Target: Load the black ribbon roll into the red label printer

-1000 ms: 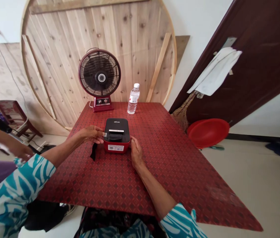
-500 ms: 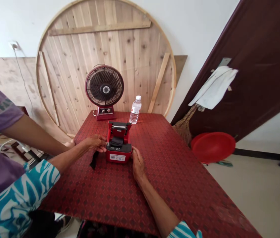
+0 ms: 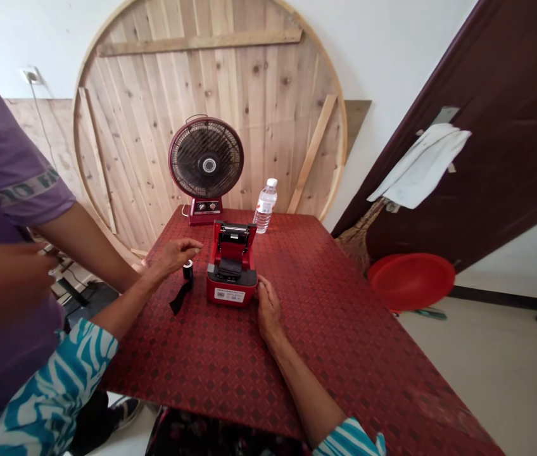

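Observation:
A small red and black label printer (image 3: 232, 292) stands on the table with its lid tipped back and a dark roll inside. My right hand (image 3: 268, 307) lies along its right side, fingers curled against the casing. To the printer's left, my left hand (image 3: 176, 255) hovers with fingers stretched toward the open lid, apart from it and holding nothing I can see. Just below that hand a small roll of black ribbon (image 3: 187, 271) stands on end, its loose tail trailing toward me over the tabletop.
Behind the printer are a red fan (image 3: 207, 158) and a water bottle (image 3: 265, 206) on the patterned red table (image 3: 335, 329). At left stands a person in a purple shirt (image 3: 7, 152), one hand blurred. A red basin (image 3: 411, 282) is on the floor at right.
My left hand has come off the printer's left side and lifted up and away, baring the black ribbon roll. The other person's blurred hand has entered at left. My right hand stays at the printer.

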Action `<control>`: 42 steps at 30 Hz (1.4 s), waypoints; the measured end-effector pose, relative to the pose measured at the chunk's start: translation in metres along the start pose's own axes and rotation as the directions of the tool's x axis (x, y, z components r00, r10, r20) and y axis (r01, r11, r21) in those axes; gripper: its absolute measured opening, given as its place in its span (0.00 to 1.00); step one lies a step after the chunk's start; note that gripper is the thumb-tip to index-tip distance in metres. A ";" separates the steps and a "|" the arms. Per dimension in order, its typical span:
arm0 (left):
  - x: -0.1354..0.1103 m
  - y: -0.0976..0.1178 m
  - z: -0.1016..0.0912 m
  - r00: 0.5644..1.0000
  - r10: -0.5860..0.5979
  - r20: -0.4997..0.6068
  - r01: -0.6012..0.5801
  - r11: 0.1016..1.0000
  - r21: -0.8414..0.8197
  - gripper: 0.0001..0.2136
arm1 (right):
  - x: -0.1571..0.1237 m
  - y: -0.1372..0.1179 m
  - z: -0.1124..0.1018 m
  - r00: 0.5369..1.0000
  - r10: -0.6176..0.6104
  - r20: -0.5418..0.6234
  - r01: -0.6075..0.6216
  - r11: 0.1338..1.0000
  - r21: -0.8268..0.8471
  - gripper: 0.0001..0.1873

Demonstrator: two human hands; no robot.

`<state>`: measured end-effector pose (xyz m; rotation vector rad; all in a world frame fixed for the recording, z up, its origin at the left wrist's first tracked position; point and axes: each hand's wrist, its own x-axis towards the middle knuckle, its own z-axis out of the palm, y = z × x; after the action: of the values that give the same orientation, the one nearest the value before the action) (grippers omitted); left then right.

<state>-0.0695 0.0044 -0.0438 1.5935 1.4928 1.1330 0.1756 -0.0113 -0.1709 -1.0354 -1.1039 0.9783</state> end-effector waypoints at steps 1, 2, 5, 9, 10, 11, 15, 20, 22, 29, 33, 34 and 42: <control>0.001 0.001 0.005 0.998 0.061 0.024 -0.062 0.996 0.064 0.11 | 0.000 0.000 0.000 1.000 -0.006 0.002 0.006 1.000 -0.009 0.20; 0.002 0.004 0.010 0.990 0.126 0.059 -0.132 0.984 0.121 0.11 | 0.000 0.000 0.000 1.000 -0.011 0.001 0.011 1.000 -0.019 0.20; 0.013 0.021 0.028 0.941 0.256 0.220 -0.310 0.914 0.261 0.12 | 0.001 0.000 0.000 0.999 -0.036 -0.007 0.036 0.998 -0.046 0.19; 0.038 0.045 0.056 0.880 0.164 0.446 -0.409 0.738 0.536 0.14 | 0.003 0.001 0.000 0.998 -0.063 -0.010 0.062 0.995 -0.078 0.19; 0.044 0.049 0.062 0.864 0.100 0.494 -0.427 0.666 0.612 0.14 | 0.003 0.001 0.000 0.998 -0.064 -0.009 0.063 0.994 -0.085 0.19; 0.048 0.052 0.068 0.845 0.031 0.534 -0.447 0.590 0.672 0.13 | 0.003 0.000 0.000 0.998 -0.064 -0.008 0.063 0.994 -0.089 0.19; 0.060 0.056 0.082 0.766 -0.142 0.628 -0.526 0.423 0.738 0.12 | 0.002 -0.002 0.000 0.997 -0.078 0.015 0.079 0.993 -0.089 0.18; 0.065 0.052 0.090 0.741 -0.170 0.650 -0.558 0.383 0.736 0.12 | 0.002 -0.005 0.002 0.997 -0.079 0.007 0.079 0.993 -0.089 0.18; 0.067 0.050 0.092 0.738 -0.172 0.652 -0.562 0.378 0.736 0.12 | 0.002 -0.005 0.002 0.996 -0.091 0.005 0.091 0.992 -0.087 0.18; 0.064 0.056 0.088 0.794 -0.125 0.595 -0.523 0.358 0.773 0.14 | 0.004 -0.003 0.002 0.995 -0.104 -0.001 0.104 0.991 -0.090 0.17; 0.051 0.061 0.082 0.834 -0.043 0.551 -0.503 0.350 0.790 0.15 | 0.004 -0.002 0.002 0.996 -0.090 -0.004 0.089 0.992 -0.089 0.18; 0.049 0.060 0.080 0.841 -0.029 0.540 -0.497 0.351 0.793 0.15 | 0.004 -0.002 0.002 0.996 -0.086 -0.005 0.085 0.992 -0.090 0.18; 0.045 0.051 0.066 0.790 0.259 0.555 -0.592 0.557 0.583 0.20 | 0.003 0.001 0.001 0.996 -0.087 0.001 0.087 0.992 -0.094 0.18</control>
<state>0.0102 0.0488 -0.0171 2.7027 1.3461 0.3020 0.1748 -0.0076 -0.1705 -1.0556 -1.1918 0.8616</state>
